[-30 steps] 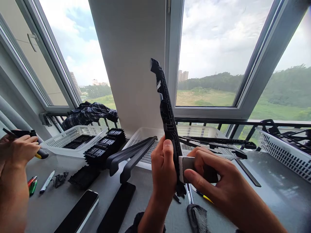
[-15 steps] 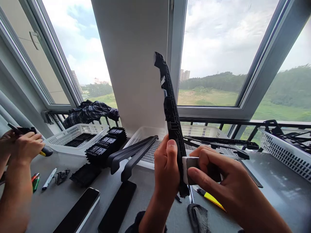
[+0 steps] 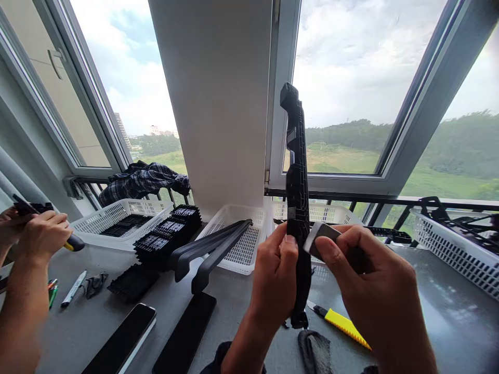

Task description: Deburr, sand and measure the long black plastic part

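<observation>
My left hand (image 3: 276,275) is closed round the lower half of a long black ribbed plastic strip (image 3: 298,182), which stands nearly upright. Between the thumb and fingers of my right hand (image 3: 370,275) is a small grey block with a pale edge (image 3: 320,241). That edge is against or very close to the strip's right side, just above my left hand; actual contact cannot be made out. A yellow utility knife (image 3: 345,326) lies on the table below my right hand. A grey cloth (image 3: 314,350) rests under the strip's lower end.
White baskets (image 3: 244,267) line the back, with black curved parts (image 3: 222,249) leaning on one. Left of them are stacked black grids (image 3: 167,236). Two dark phone-like slabs (image 3: 120,337) lie in front. At far left, another person's hands (image 3: 44,234) hold a tool with a yellow-black handle.
The strip has swung rightward and turned, showing more of its edge. My right hand has moved up along it with the block, which is now tilted. More of the yellow knife shows.
</observation>
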Motion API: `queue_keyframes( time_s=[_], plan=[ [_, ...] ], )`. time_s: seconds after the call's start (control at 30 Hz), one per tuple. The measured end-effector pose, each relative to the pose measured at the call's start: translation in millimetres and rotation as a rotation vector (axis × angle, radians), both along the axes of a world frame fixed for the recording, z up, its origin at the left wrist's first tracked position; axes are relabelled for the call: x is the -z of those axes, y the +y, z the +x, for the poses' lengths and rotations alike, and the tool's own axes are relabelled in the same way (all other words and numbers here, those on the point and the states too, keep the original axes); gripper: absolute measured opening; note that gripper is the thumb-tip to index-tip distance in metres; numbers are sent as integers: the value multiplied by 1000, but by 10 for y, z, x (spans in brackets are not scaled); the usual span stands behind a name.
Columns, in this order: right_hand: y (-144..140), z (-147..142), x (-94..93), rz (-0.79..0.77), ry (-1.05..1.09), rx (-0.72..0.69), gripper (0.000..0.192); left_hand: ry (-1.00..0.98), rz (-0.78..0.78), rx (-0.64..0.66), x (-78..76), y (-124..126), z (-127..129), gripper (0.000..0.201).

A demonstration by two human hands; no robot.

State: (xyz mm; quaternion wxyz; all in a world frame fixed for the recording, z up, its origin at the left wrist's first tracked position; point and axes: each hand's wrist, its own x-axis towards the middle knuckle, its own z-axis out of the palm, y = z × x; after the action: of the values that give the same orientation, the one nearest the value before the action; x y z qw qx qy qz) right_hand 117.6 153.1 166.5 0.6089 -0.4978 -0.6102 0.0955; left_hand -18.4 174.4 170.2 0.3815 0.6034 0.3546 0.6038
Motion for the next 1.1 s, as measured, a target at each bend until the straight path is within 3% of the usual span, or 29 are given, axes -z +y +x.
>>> queue_keyframes(
  time_s=[0.07,0.2,0.4,0.63,0.77,0.87,0.97,1.1],
  plan=[
    [0,-22,-10,0,13,-5,44,2,-5,39,-14,11,-15,25],
    [-19,-43,-25,-50,15,-143,47,-80,-17,111,-25,-3,-29,20],
    [-3,-92,-19,-5,8,0,53,-190,-76,241,46,-41,6,26],
    [168,4,94,-60,69,111,54,-164,-152,358,124,-17,-37,45],
    [229,78,200,-114,133,67,57,-196,-193,379,180,4,-31,31],
    [179,62,253,-154,286,-69,56,-196,-185,374,190,12,-8,32],
    [113,19,280,-258,406,-189,50,-162,-189,366,157,8,-10,17],
    [148,55,280,-190,371,-144,55,17,-245,463,75,-19,-49,20]
  ],
)
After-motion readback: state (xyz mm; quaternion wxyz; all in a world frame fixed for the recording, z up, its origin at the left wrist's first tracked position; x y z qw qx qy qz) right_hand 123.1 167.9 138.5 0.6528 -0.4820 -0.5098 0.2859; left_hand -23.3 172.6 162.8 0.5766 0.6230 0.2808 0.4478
